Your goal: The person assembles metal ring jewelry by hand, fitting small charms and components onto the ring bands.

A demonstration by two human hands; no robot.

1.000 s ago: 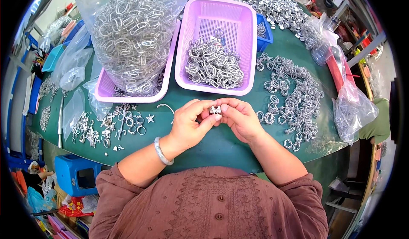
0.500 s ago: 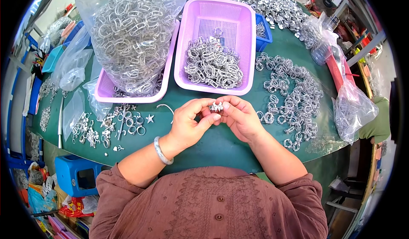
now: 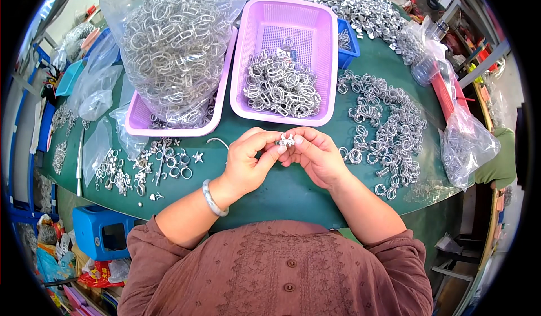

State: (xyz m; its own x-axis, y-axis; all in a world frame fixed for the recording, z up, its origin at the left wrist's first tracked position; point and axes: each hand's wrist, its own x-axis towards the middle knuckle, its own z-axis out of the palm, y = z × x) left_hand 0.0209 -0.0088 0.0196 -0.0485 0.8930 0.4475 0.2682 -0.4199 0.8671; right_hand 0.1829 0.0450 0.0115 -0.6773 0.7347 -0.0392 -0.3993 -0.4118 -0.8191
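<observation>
Landmark: the green table (image 3: 293, 189), which everything here sits on or hangs over.
Left hand (image 3: 246, 161): raised just above the table's near middle, fingers curled, thumb and forefinger pinched on the left side of a small metal piece (image 3: 286, 141).
Right hand (image 3: 316, 155): just beside the left hand, fingertips touching it, thumb and forefinger pinched on the right side of the same piece.
Small metal piece: silver, held between the two hands, clear of the table top; its exact shape is too small to tell.
Bracelet (image 3: 212, 198): pale band on the left wrist, over the table's near edge.
Right basket (image 3: 284, 57): purple, at the table's far middle, holding a heap of silver metal clips.
Left basket (image 3: 176, 125): purple, touching the right basket's left side, carrying a big clear bag of clips (image 3: 172, 40).
Loose clips (image 3: 386, 124): spread on the table's right part, near the right hand.
Small rings and bits (image 3: 143, 164): scattered on the table's left part, well left of the left hand.
Empty-looking clear bag (image 3: 466, 144): at the table's right edge.
Blue bin (image 3: 98, 231): below the table's near left edge.
</observation>
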